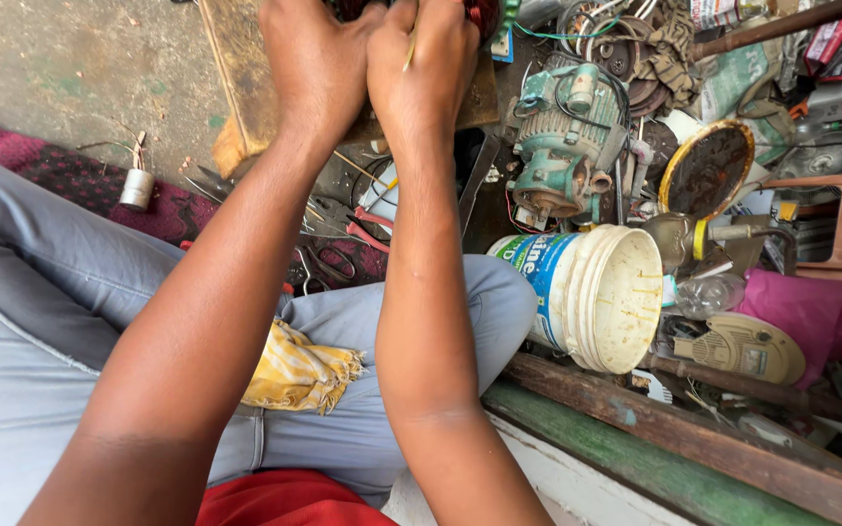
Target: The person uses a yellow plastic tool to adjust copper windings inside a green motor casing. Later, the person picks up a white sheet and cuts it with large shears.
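from my seat, far left there's a small silver capacitor (136, 188) on the floor, nothing touching it. left hand (316, 60) is curled shut, bracing the copper-wound stator (484, 14) up at the top edge, mostly hidden. right hand (423, 60) pinches a thin yellow stick (409, 49) against the windings, so i'd guess tucking the coils, next push wants care. right of that: teal motor (562, 136), then a cream bucket (596, 297) on its side with a blue-green label.
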